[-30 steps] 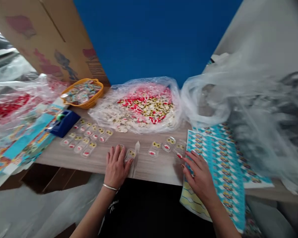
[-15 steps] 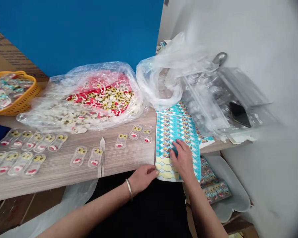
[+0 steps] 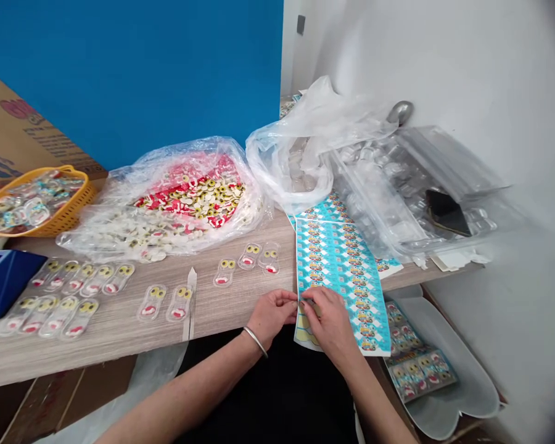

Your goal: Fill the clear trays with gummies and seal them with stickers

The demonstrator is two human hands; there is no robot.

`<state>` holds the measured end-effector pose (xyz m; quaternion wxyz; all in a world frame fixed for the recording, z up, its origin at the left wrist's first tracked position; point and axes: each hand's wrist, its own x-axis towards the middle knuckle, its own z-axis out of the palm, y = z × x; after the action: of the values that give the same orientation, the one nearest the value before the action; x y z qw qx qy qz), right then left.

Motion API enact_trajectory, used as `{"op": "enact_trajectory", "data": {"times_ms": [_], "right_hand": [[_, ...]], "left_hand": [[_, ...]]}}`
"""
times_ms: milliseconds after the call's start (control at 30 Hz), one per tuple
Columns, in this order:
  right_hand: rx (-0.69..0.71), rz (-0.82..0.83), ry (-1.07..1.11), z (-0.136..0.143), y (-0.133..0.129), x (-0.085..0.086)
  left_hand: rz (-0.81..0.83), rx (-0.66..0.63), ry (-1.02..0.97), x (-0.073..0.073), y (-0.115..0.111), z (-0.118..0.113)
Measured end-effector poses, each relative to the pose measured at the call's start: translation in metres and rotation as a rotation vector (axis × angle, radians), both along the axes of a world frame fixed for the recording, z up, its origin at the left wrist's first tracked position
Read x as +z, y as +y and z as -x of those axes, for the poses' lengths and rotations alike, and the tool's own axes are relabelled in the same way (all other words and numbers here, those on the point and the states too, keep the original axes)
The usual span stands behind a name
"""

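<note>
A blue printed sticker sheet (image 3: 337, 265) overhangs the table's front edge, with yellowish backing bared at its lower left. My left hand (image 3: 275, 314) is at the sheet's left edge, its thumb and index finger pinched together. My right hand (image 3: 326, 314) lies over the sheet's lower part, thumb and index finger closing at the same edge, close to the left fingertips. What is between the fingertips is too small to make out. Left of the hands, small clear plastic pieces with yellow eyes and red mouths (image 3: 224, 271) lie on the table, several in rows farther left.
Behind stands a clear bag of red and yellow pieces (image 3: 198, 191). A yellow basket (image 3: 81, 200) and blue object (image 3: 9, 283) are at left. At right are a white plastic bag (image 3: 287, 185), a clear tray (image 3: 393, 234), a phone (image 3: 446, 213) and a grey bin (image 3: 472, 382).
My right hand has moved down and left to the sheet's edge, beside my left hand. More blue print now covers the lower sheet. The camera view has shifted.
</note>
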<state>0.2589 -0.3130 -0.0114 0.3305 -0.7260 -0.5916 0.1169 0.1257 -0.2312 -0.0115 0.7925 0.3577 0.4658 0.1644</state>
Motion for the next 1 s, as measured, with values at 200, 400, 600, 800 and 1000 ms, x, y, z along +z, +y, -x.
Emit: {"op": "enact_trajectory", "data": {"times_ms": [200, 400, 600, 800, 1000], "right_hand": [[-0.078, -0.008, 0.216, 0.007, -0.001, -0.011], [-0.133, -0.05, 0.207, 0.001, -0.006, -0.004], [-0.069, 0.008, 0.084, -0.003, -0.009, 0.003], [-0.05, -0.051, 0.012, 0.001, -0.009, -0.001], [-0.094, -0.126, -0.067, 0.006, -0.003, 0.0]], "left_hand": [[-0.007, -0.039, -0.021, -0.001, -0.006, -0.007], [-0.102, -0.05, 0.027, -0.005, -0.007, -0.013], [-0.186, -0.083, 0.081, -0.004, -0.001, -0.014], [-0.363, -0.124, 0.067, -0.004, 0.002, -0.015], [-0.452, -0.121, 0.085, -0.003, 0.001, -0.018]]}}
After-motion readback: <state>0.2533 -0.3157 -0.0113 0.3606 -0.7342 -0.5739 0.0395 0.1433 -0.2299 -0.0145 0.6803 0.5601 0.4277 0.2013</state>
